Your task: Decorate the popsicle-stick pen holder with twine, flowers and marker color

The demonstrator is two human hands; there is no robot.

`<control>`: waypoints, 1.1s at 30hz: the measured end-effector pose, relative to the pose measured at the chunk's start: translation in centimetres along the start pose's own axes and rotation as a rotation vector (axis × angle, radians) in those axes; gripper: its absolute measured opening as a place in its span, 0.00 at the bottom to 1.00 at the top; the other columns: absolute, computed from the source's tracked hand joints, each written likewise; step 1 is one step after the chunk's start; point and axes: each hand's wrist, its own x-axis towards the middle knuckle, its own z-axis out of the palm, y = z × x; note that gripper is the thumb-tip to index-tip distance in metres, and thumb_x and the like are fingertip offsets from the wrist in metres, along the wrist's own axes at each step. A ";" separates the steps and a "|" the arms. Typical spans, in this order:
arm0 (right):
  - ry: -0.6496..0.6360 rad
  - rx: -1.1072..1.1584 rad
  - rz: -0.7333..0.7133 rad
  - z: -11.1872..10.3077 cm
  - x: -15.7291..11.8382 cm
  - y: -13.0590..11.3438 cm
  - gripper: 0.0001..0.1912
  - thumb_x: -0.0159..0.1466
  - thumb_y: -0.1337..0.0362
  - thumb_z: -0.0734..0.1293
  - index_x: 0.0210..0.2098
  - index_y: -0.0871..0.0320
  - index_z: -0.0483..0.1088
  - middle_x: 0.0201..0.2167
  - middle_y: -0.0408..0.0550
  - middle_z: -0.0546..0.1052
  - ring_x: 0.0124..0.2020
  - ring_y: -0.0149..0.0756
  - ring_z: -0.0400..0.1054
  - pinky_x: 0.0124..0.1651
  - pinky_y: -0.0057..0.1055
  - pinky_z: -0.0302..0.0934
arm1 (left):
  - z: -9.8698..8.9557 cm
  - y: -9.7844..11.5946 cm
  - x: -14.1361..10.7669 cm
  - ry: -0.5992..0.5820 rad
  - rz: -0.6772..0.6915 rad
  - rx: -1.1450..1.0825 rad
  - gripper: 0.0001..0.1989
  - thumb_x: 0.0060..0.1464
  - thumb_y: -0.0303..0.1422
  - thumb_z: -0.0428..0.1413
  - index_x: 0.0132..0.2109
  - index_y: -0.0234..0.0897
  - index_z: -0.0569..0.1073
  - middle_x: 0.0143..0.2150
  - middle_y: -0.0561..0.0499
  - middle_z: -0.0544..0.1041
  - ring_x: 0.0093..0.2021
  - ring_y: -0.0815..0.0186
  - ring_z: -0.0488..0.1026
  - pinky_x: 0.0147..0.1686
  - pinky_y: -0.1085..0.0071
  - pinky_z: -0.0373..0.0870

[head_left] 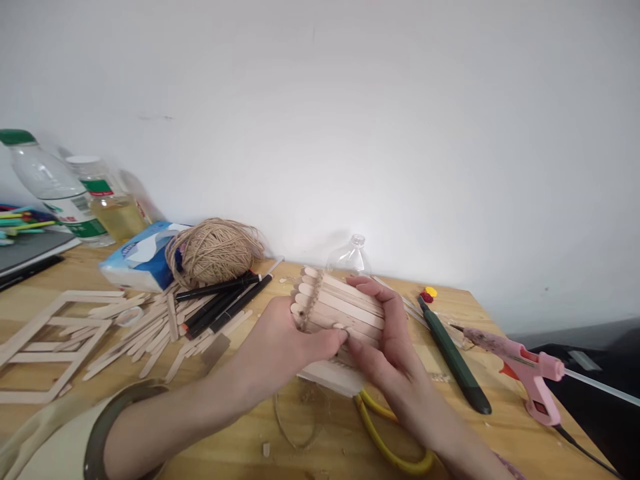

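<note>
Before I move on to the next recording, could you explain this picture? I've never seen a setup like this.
There's no machine here: a head-worn camera looks forward and down at the wearer's own bare hands. The left hand and right hand together hold a piece made of wooden sticks, with twine across one end. On the wooden table, loose sticks, black markers and a twine ball lie left; a dark green tool and pink glue gun lie right.

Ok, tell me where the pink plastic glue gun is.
In the head view, the pink plastic glue gun is at the right, on the pale wooden table, just right of the slim dark-green tool.
</note>
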 end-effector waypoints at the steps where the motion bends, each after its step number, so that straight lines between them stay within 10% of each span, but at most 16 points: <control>1: -0.001 0.004 -0.002 0.0 0.0 0.0 0.19 0.67 0.63 0.57 0.54 0.44 0.47 0.60 0.43 0.53 0.65 0.36 0.41 0.57 0.29 0.56 | 0.0 0.0 0.0 0.002 -0.004 0.003 0.13 0.44 0.30 0.58 0.41 0.34 0.76 0.38 0.49 0.80 0.40 0.59 0.75 0.42 0.65 0.71; 33: -0.071 -0.074 -0.116 -0.3 0.1 0.5 0.21 0.66 0.68 0.55 0.56 0.48 0.43 0.59 0.45 0.51 0.64 0.30 0.41 0.62 0.26 0.45 | -0.2 -0.2 0.0 0.014 0.009 0.088 0.13 0.44 0.31 0.58 0.40 0.35 0.76 0.35 0.51 0.79 0.37 0.62 0.74 0.38 0.70 0.70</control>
